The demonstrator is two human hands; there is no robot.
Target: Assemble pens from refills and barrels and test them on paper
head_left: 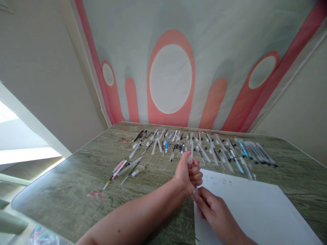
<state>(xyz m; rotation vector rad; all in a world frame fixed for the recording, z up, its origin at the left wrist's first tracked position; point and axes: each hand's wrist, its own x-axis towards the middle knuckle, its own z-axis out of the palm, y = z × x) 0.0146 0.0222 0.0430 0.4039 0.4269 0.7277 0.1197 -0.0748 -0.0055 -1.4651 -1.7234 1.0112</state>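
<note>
My left hand (188, 173) is closed round a clear pen barrel (190, 161), held upright over the left edge of a white paper sheet (245, 207). Just below it, my right hand (209, 206) pinches the lower end of the same pen between thumb and fingers. Small faint marks show near the top of the sheet. Beyond my hands, many loose clear barrels, black refills and caps lie in rough rows, with a blue pen piece (167, 146) among them. A row of assembled clear pens with black ends (259, 153) lies at the right.
A pink pen (119, 165) and several clear and dark pen parts lie left of my hands on the wood-patterned table (84, 170). Behind the table's far edge stands a pink and grey patterned wall covering (140, 51). A plastic bag (42, 234) sits below the table at the lower left.
</note>
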